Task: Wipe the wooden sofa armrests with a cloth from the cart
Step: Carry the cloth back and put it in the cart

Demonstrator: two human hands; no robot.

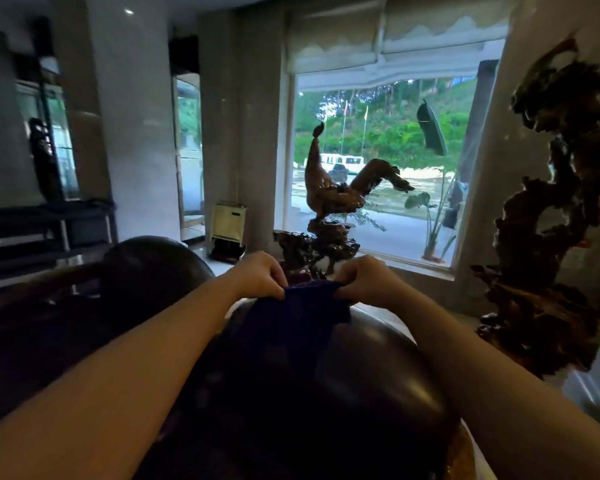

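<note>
Head view
Left hand: the left hand (261,276) is curling its fingers over the top edge of the cloth (300,317), its grip pinching the left corner.
Right hand: the right hand (362,279) is pinching the same edge at the right corner, fingers curled round the fabric, level with the left grip.
Cloth: dark blue, it is stretching between the two grips and hanging down from them, draping over the rounded top of the armrest.
Armrest: the dark, glossy wooden armrest (378,368) is lying just below both grips and spreading toward the camera between the forearms.
Beyond the grips: a carved wooden rooster (333,192) is standing in front of the window (378,140).
Right of the right grip: a gnarled root carving (551,220) is rising against the wall.
Far left of the left grip: dark shelving (42,233) is showing, blurred.
</note>
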